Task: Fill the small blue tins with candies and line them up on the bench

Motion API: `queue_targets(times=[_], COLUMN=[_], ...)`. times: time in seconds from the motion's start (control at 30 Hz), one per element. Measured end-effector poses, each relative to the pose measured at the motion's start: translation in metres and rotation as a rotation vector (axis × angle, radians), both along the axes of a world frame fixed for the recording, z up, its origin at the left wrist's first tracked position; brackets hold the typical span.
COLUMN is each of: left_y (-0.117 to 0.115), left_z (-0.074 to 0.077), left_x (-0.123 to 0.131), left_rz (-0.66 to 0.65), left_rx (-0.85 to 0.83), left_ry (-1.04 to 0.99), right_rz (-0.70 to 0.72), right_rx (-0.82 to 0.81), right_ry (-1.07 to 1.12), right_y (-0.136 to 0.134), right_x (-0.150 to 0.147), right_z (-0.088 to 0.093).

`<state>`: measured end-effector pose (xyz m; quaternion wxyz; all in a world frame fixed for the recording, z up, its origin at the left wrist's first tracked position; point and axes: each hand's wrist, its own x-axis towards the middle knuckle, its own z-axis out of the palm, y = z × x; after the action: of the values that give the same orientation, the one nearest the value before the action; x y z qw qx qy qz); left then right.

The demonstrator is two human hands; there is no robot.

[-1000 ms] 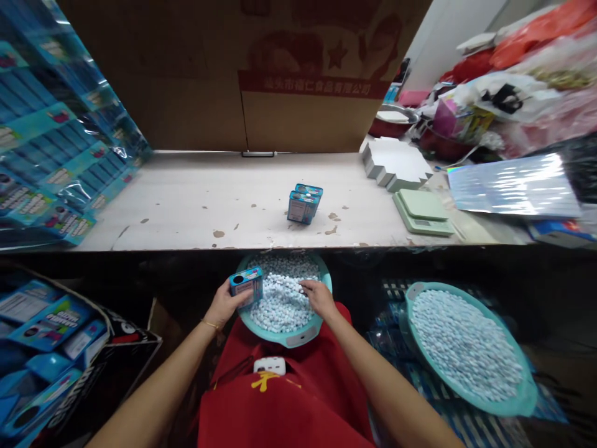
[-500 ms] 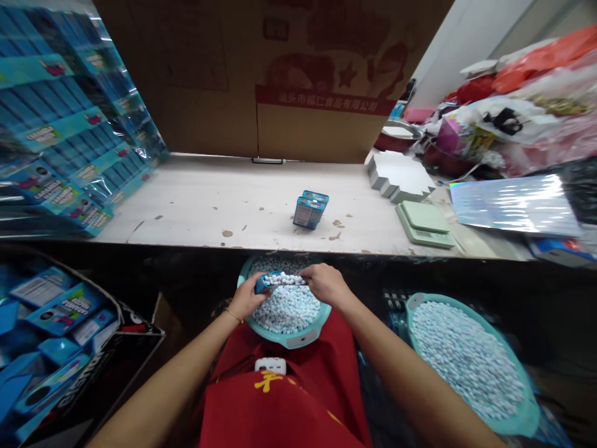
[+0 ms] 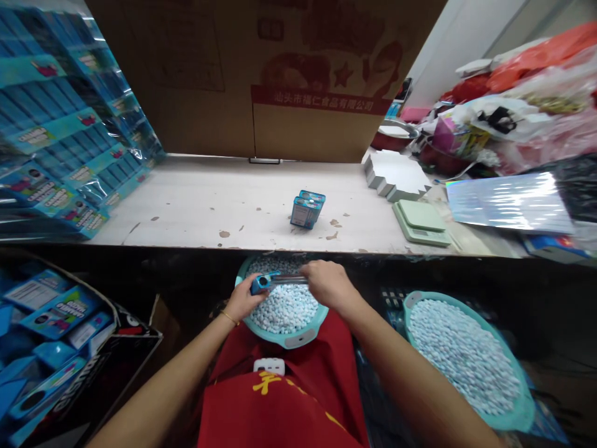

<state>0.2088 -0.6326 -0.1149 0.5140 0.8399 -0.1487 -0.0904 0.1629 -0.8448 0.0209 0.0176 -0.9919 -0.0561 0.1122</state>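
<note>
Where the red apron [image 3: 284, 404] covers the lap at six o'clock, a teal basin [image 3: 289, 339] sits just past it, heaped with pale-blue pellets [image 3: 284, 308]. Both hands meet low over that heap. The left hand [image 3: 242, 302], at the basin's nine o'clock, is closed around one end of a small blue box [image 3: 263, 283], while the right hand [image 3: 326, 283], at its two o'clock, has its fingers curled onto the other end. The box lies roughly level between them, probably so that any pellet that slips off drops back into the basin. At four o'clock a second teal basin [image 3: 513, 417] of the same pellets waits within reach of the right arm. At eight o'clock an open carton [image 3: 130, 336] holds more blue boxes, close to the left arm. Beyond the basin, at twelve o'clock, two blue boxes [image 3: 306, 210] stand upright together on the worn white table [image 3: 209, 205]. A green scale [image 3: 421, 223] and a stack of white cards [image 3: 396, 177] lie at two o'clock. Shrink-wrapped blue packs [image 3: 60, 143] rise at ten o'clock, and a big cardboard box [image 3: 280, 74] closes the far edge.
</note>
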Motion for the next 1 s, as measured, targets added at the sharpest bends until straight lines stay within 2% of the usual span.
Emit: queue_targets(times=[0.07,0.13,0.2,0.3,0.4,0.5,0.6,0.7,0.77,0.87,1.0], left_y=[0.006,0.009,0.008,-0.005,-0.018,-0.018,-0.001,0.018,0.026,0.025,0.012], left_z=[-0.005,-0.013,-0.024,-0.036,-0.038,-0.031,-0.023,-0.018,-0.016,-0.013,-0.012], left_x=[0.001,0.002,0.001,-0.002,-0.007,-0.009,-0.008,-0.004,-0.001,0.001,0.0], left_rz=[0.046,0.113,0.183,0.254,0.251,0.231,0.217,0.214,0.199,0.116,0.016], left_rx=[-0.123,-0.252,-0.369,-0.516,-0.583,-0.606,-0.581,-0.444,-0.339,-0.183,0.002], left_ry=[0.109,0.268,0.428,0.567,0.623,0.628,0.54,0.375,0.267,0.128,-0.011], right_rz=[-0.1,-0.209,-0.274,-0.303,-0.359,-0.439,-0.452,-0.406,-0.372,-0.301,-0.179], right_rx=[-0.01,-0.017,0.039,0.139,0.254,0.496,0.63,0.656,0.684,0.721,0.596], right_ry=[0.052,0.129,0.163,0.116,0.062,0.011,0.001,-0.007,-0.016,-0.038,-0.013], right_y=[-0.025,-0.04,-0.037,-0.008,0.018,0.017,0.0,-0.018,-0.026,-0.029,-0.02], right_x=[-0.011,-0.021,-0.026,-0.022,-0.008,0.001,0.0,-0.004,-0.004,-0.003,0.002], right_z=[-0.027,-0.065,-0.106,-0.154,-0.181,-0.195,-0.197,-0.184,-0.168,-0.135,-0.086])
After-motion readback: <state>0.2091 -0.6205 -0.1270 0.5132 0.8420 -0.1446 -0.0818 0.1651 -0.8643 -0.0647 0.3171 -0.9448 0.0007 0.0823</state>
